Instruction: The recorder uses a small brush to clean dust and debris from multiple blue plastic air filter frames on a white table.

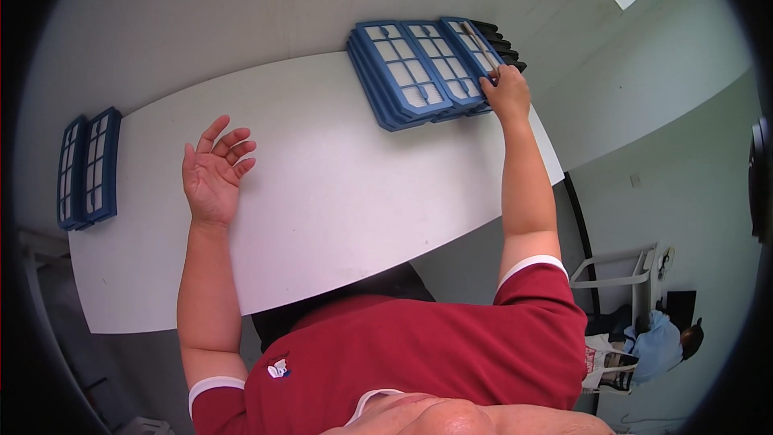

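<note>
My right hand (507, 93) reaches to the far right of the table, its fingers closed at the near end of a thin, light-handled stick with a brownish tip, which looks like a small brush (480, 42). This brush lies along the top of the right-hand stack of blue-framed filters (456, 26). Beside it stand two more stacks, a middle filter stack (439, 60) and a left filter stack (405, 72). My left hand (213, 177) is held above the left part of the table, palm up, fingers spread and slightly curled, with nothing in it.
Two more blue-framed filters (99, 163) sit at the white table's (322, 193) left end. Black ribbed parts (501, 42) are piled behind the right stack. A wall borders the table's far side. Off to the right stands a light-framed rack (616, 270) with bags and cloth by it.
</note>
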Action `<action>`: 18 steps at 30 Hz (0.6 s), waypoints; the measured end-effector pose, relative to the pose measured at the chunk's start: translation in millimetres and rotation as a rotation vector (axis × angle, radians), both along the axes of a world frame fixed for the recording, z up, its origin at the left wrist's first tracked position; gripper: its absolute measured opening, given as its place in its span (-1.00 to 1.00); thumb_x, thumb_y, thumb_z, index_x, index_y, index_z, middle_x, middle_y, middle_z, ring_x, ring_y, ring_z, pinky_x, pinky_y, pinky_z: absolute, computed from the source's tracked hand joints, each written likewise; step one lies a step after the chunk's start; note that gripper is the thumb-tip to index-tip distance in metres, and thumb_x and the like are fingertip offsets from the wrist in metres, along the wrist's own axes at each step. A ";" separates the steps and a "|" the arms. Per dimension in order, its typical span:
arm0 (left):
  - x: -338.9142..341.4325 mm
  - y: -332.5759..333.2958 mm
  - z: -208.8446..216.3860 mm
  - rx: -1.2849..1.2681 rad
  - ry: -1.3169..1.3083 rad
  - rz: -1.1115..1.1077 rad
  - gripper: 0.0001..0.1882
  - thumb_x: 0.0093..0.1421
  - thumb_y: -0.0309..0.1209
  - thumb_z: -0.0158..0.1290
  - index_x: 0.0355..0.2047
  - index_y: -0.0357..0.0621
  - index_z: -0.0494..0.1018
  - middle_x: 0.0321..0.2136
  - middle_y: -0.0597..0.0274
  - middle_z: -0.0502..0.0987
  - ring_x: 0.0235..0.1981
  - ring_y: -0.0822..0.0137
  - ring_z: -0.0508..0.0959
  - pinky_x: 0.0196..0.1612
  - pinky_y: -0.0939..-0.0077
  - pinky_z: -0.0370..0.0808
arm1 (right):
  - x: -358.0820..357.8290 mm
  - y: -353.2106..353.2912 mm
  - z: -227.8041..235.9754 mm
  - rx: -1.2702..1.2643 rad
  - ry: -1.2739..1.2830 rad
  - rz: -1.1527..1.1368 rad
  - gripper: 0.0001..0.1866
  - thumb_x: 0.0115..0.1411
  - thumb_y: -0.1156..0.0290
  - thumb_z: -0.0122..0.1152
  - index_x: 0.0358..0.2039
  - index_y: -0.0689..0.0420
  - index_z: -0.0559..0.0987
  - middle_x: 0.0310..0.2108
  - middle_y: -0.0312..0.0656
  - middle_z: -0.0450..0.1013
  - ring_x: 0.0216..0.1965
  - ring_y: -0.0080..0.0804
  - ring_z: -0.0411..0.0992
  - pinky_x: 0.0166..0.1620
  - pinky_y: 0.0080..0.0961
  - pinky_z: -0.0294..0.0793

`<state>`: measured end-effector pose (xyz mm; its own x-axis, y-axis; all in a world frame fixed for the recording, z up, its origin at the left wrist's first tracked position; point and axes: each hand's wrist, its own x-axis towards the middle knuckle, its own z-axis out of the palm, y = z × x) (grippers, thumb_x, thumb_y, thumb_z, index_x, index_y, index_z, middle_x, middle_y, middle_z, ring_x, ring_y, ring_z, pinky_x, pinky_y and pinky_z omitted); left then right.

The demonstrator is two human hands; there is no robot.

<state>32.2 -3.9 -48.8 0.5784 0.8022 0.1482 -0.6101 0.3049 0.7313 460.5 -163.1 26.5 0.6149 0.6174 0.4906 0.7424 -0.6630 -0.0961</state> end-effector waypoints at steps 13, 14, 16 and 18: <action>-5.6 -0.2 4.1 0.012 0.047 0.036 -0.30 0.19 0.13 -0.24 0.12 -0.19 0.20 -0.13 0.02 0.46 -0.17 0.23 0.51 -0.19 0.45 0.52 | 0.8 12.0 -5.2 -0.002 -0.008 0.006 -0.66 -0.02 0.09 0.28 -0.48 0.15 0.60 -0.45 -0.10 0.48 -0.38 -0.14 0.46 -0.30 -0.31 0.43; -13.2 -3.0 3.1 0.015 0.064 0.064 -0.30 0.18 0.14 -0.24 0.12 -0.18 0.20 -0.13 0.03 0.46 -0.18 0.24 0.51 -0.20 0.45 0.51 | -1.8 16.3 -6.4 -0.003 -0.006 0.036 -0.66 -0.02 0.09 0.28 -0.48 0.15 0.60 -0.45 -0.10 0.48 -0.38 -0.14 0.46 -0.30 -0.31 0.43; -22.7 -3.4 -8.6 0.033 0.046 0.054 -0.30 0.17 0.15 -0.23 0.12 -0.14 0.21 -0.11 0.04 0.46 -0.18 0.25 0.50 -0.18 0.44 0.48 | -3.1 22.3 -9.4 -0.092 -0.099 0.015 -0.66 -0.04 0.09 0.30 -0.44 0.13 0.62 -0.40 -0.11 0.48 -0.27 -0.14 0.46 -0.21 -0.29 0.44; -4.8 -5.8 -4.0 0.102 0.141 0.115 -0.30 0.16 0.14 -0.22 0.13 -0.11 0.19 -0.09 0.05 0.46 -0.16 0.26 0.50 -0.14 0.41 0.44 | 27.5 -3.0 -10.4 0.149 -0.223 0.132 -0.58 -0.04 0.07 0.30 -0.36 0.19 0.62 -0.41 0.00 0.47 -0.25 -0.05 0.42 -0.15 -0.28 0.40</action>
